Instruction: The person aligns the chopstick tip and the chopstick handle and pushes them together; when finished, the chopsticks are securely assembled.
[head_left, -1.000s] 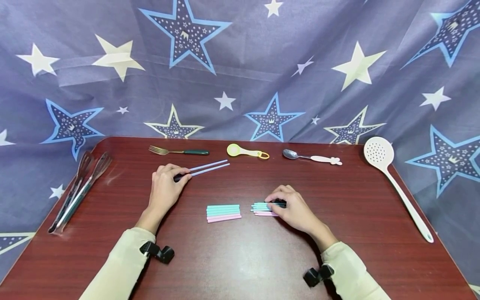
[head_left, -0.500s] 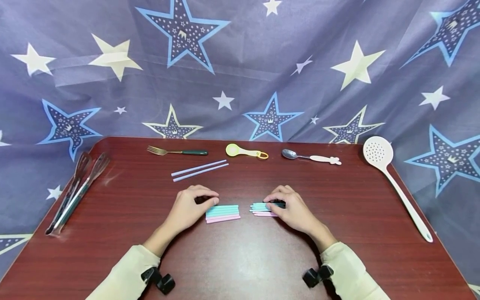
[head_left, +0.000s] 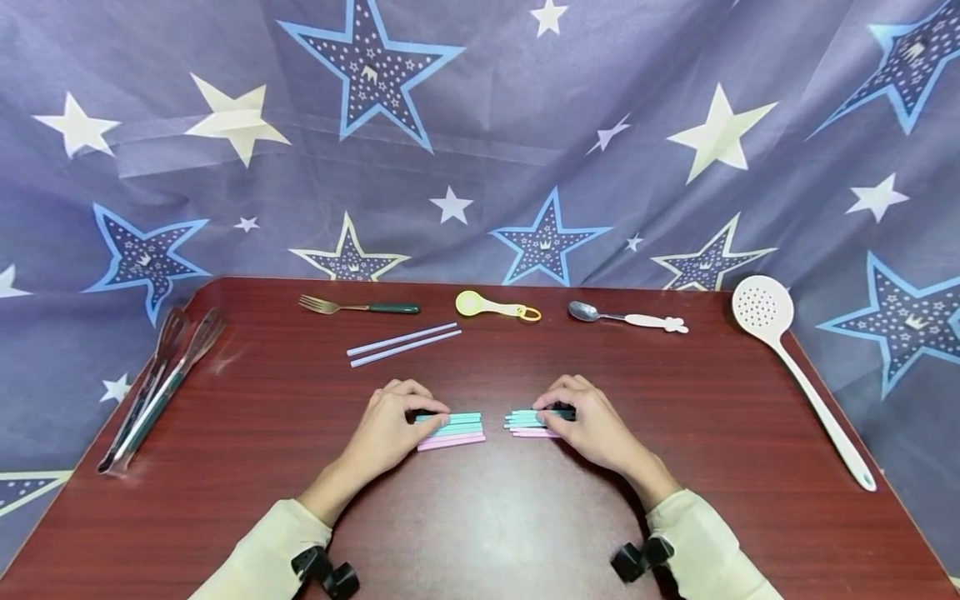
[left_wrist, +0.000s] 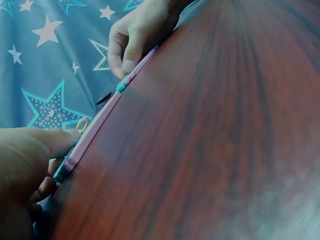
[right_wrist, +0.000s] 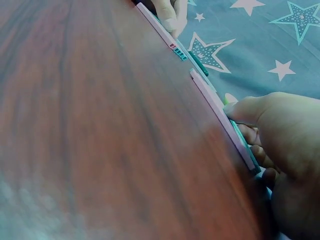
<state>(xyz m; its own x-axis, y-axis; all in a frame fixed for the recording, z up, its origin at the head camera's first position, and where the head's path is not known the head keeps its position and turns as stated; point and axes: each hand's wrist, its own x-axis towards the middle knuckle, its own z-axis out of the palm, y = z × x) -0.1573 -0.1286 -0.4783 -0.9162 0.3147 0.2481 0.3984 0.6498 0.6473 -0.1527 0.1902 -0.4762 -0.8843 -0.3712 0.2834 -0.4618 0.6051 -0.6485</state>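
A person's left hand [head_left: 392, 429] and right hand [head_left: 588, 423] each pinch the outer end of a bundle of pastel sticks, left bundle [head_left: 453, 430] and right bundle [head_left: 528, 421], steadying them flat, end to end, at the centre of the table [head_left: 487, 525].

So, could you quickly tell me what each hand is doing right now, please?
Left hand: fingers curled on the left bundle of sticks, gripping it.
Right hand: fingers curled on the right bundle of sticks, gripping it.
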